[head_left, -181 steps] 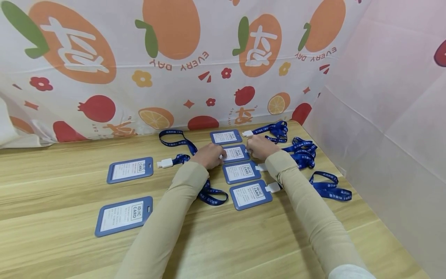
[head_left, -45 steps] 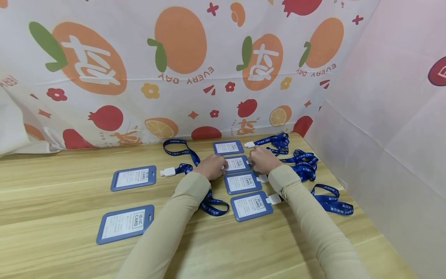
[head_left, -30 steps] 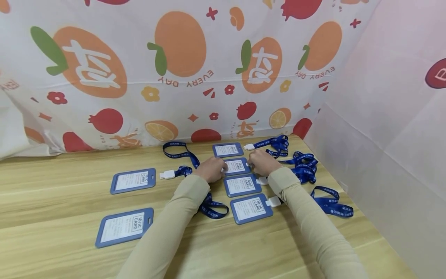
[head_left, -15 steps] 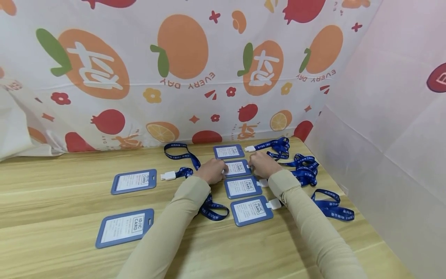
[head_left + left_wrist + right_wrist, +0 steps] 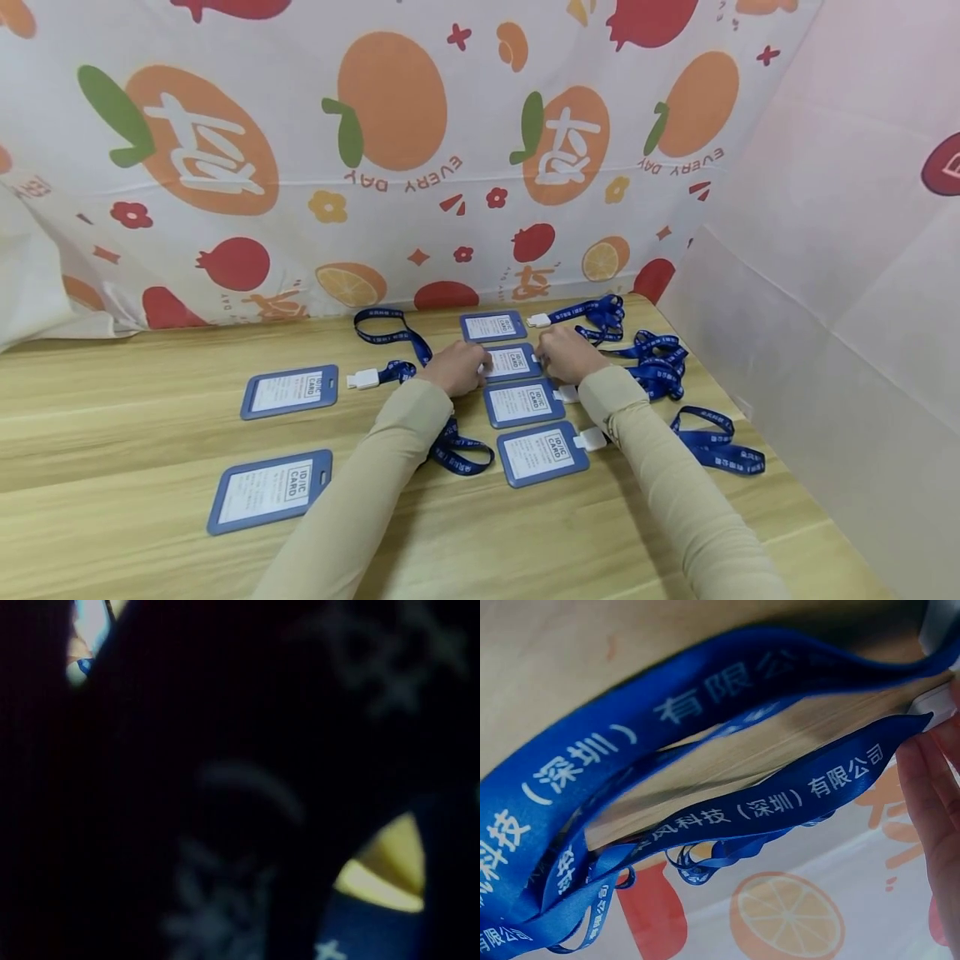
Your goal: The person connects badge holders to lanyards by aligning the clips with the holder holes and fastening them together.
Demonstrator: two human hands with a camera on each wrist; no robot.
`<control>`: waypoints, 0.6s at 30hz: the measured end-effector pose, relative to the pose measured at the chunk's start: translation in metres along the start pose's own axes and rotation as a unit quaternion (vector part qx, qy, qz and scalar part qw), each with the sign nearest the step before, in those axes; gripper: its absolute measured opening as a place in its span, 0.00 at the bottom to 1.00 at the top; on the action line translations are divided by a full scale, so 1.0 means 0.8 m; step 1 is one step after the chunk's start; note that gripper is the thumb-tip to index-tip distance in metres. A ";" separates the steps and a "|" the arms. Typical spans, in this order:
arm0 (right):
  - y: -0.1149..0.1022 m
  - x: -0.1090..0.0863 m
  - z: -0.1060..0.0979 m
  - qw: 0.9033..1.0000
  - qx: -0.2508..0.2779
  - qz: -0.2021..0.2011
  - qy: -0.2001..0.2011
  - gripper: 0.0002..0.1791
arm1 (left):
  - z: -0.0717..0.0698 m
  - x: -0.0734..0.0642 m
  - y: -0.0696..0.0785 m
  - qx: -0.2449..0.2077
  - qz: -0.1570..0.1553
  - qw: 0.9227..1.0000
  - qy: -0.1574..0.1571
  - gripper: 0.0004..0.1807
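Observation:
In the head view, both hands work at a blue ID badge holder (image 5: 508, 362), second from the back in a column of several. My left hand (image 5: 456, 367) has its fingers curled at the holder's left edge. At the slotted right end, my right hand (image 5: 567, 354) pinches the white clip (image 5: 536, 358) of a blue lanyard. In the right wrist view, the fingers (image 5: 926, 795) are at the clip end of a printed blue lanyard (image 5: 780, 795). The left wrist view is mostly dark, with dark blue fabric (image 5: 367, 930) close to the lens.
Two badge holders lie at left, the farther (image 5: 289, 392) and the nearer (image 5: 270, 492). A loose white clip (image 5: 363, 379) on a lanyard lies between them and my left hand. Bunched lanyards (image 5: 660, 367) lie at right. A fruit-print cloth (image 5: 420, 208) hangs behind the wooden table (image 5: 480, 542).
The head view has tilted up a little, so the table sits lower in it. Both hands stay at the same badge holder; the other badges and lanyards lie as before.

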State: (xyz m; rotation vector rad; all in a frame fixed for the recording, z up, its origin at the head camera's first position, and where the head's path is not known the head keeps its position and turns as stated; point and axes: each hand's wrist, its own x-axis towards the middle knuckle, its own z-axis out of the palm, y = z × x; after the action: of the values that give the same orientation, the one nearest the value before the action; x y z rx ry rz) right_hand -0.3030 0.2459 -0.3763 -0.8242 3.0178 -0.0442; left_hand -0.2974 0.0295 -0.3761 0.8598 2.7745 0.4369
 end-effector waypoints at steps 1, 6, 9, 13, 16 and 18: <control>-0.001 0.000 0.001 1.000 0.005 0.000 0.000 0.16 | 0.001 -0.001 -0.001 0.002 -0.001 1.000 -0.001 0.12; -0.002 0.001 0.004 1.000 0.012 0.012 -0.013 0.17 | 0.003 -0.001 0.000 0.007 -0.010 1.000 -0.007 0.12; -0.001 0.000 0.002 0.999 0.014 0.023 -0.025 0.16 | 0.003 0.001 0.003 0.009 -0.012 1.000 -0.013 0.13; 0.003 0.001 -0.002 0.998 0.025 0.037 -0.034 0.14 | -0.001 0.005 0.006 0.016 -0.015 1.000 -0.020 0.14; 0.007 0.005 -0.005 0.997 0.041 0.043 -0.039 0.13 | -0.006 0.006 0.006 0.022 -0.017 0.999 -0.025 0.15; 0.010 0.008 -0.008 0.996 0.055 0.051 -0.045 0.13 | -0.009 0.006 0.006 0.024 -0.015 0.999 -0.026 0.15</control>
State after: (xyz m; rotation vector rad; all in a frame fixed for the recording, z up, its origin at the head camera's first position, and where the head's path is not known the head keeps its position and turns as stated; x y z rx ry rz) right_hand -0.3125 0.2498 -0.3702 -0.6453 2.9373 -0.1660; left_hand -0.3011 0.0346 -0.3679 0.8258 2.7569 0.3395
